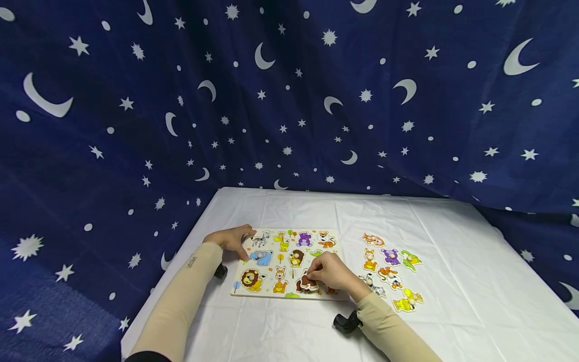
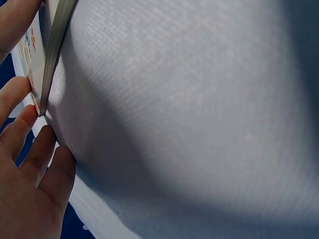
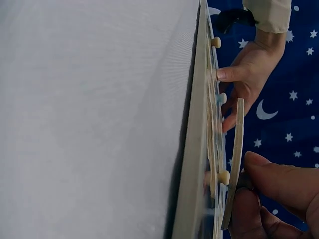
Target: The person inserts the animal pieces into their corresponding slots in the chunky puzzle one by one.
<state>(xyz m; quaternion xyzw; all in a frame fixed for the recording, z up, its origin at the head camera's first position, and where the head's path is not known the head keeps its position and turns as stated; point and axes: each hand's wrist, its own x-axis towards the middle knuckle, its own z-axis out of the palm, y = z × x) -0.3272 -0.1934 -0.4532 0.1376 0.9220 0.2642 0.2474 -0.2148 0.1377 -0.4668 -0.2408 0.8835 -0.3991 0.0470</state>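
Note:
A flat wooden animal puzzle board (image 1: pixel 270 282) lies on the white table, printed with a zebra, giraffe, lion, kangaroo and other animals. My left hand (image 1: pixel 232 239) rests at its upper left corner, thumb on the top face, the other fingers along the edge. In the left wrist view those fingers (image 2: pixel 36 158) lie loosely bent against the board's side. My right hand (image 1: pixel 332 273) pinches a brown animal puzzle piece (image 1: pixel 309 286) between thumb and finger, over the bottom row. From the right wrist, the piece (image 3: pixel 237 149) appears edge-on, tilted, just above the board; its knob is mostly hidden by the fingers.
Several loose pieces lie right of the board, among them a kangaroo (image 1: pixel 369 261), a purple animal (image 1: pixel 390 257), a tiger (image 1: pixel 391 278), a zebra (image 1: pixel 374 286) and a giraffe (image 1: pixel 407 301). Small knobs (image 3: pixel 223 98) stand up from the board. A starry blue curtain (image 1: pixel 289 100) hangs behind.

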